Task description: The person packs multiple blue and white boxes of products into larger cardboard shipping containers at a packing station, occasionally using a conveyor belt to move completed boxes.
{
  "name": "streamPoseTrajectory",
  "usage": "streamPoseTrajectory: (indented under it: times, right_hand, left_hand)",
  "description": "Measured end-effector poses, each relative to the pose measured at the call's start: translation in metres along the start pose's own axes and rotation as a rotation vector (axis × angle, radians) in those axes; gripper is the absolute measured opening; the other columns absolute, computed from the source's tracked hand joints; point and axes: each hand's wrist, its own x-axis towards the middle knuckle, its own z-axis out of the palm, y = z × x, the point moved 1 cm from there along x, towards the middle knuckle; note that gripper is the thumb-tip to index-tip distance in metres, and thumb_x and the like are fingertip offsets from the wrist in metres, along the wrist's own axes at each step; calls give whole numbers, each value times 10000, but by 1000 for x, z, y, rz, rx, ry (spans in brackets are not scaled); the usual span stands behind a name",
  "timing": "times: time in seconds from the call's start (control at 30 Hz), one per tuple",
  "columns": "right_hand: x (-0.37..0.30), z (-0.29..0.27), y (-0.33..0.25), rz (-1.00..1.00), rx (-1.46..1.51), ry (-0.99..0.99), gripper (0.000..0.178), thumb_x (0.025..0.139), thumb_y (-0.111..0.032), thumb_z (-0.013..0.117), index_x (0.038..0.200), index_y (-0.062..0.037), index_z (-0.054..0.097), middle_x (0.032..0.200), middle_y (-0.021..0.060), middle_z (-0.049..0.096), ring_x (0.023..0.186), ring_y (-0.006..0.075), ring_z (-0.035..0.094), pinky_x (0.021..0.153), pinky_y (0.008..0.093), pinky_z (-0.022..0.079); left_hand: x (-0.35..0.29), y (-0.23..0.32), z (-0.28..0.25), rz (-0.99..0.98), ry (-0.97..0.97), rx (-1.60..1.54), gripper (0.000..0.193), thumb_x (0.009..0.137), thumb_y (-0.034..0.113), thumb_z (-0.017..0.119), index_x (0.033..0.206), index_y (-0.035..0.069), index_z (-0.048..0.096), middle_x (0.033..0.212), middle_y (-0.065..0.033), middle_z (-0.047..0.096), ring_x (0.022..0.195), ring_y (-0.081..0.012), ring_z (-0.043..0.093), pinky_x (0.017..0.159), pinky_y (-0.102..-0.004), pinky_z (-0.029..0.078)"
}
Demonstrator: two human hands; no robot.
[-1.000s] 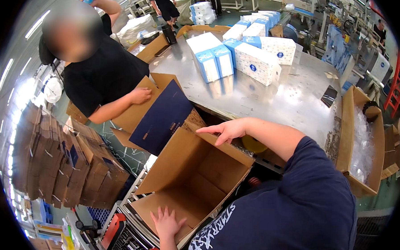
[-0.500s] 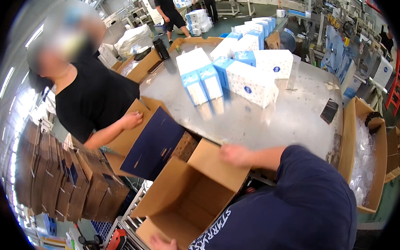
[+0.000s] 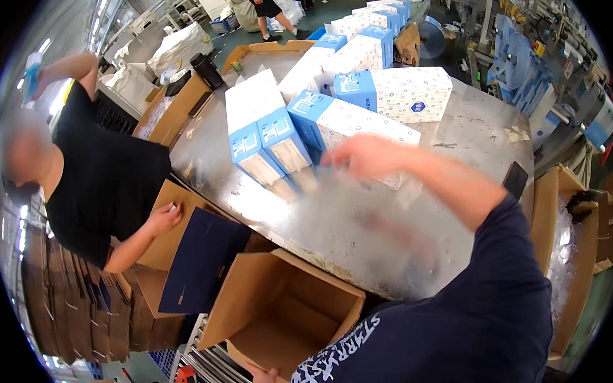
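Observation:
An open cardboard box (image 3: 244,291) stands in front of me, its inside bare. At its near edge my left hand (image 3: 263,379) grips the cardboard, fingers partly hidden by the box wall. My right hand (image 3: 366,156) is stretched over the metal table beside the front of a white and blue patterned pack (image 3: 371,122); motion smears its fingers, and I cannot tell whether they touch the pack. Two matching packs (image 3: 267,145) stand side by side just left of it. Another patterned pack (image 3: 413,93) lies behind.
On the left a co-worker's hand (image 3: 164,219) holds a second carton (image 3: 204,262) with a dark blue side. Stacked flat cartons (image 3: 69,297) stand behind. Rollers (image 3: 206,365) run below my box. A phone (image 3: 515,179) lies on the table (image 3: 305,226); a carton of clear plastic (image 3: 562,250) is at right.
My right hand has left the box's far flap and reached across the table to the packs. That flap no longer stands out over the table edge. My left hand has closed on the near edge.

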Motion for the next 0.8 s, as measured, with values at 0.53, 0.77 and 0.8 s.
streamPoseTrajectory:
  times: [0.53,0.77,0.8]
  right_hand:
    - [93,-105,207,512,-547,388,652,756,-461,675,1298,-128,535,1211,168,583,1251,307,453,981,398,420]
    - [148,-93,241,676,-860,495,418,760,-429,670,1060,-138,691,1349,138,477,1362,258,294,1028,553,317]
    - [151,-91,241,659,-871,471,391,755,-425,673,1010,-131,712,1343,139,481,1361,253,293,1027,567,308]
  left_hand:
    - [25,10,-26,-219,-468,571,507,889,434,507,1138,0,584,1000,-195,644,931,-296,610,779,-403,495]
    - [43,-41,-23,360,-993,1465,404,853,361,594,1170,112,575,997,-140,648,889,-272,618,791,-484,467]
    - [41,-33,-24,213,-936,1316,409,852,369,591,1172,114,575,1003,-140,649,887,-272,618,798,-484,463]
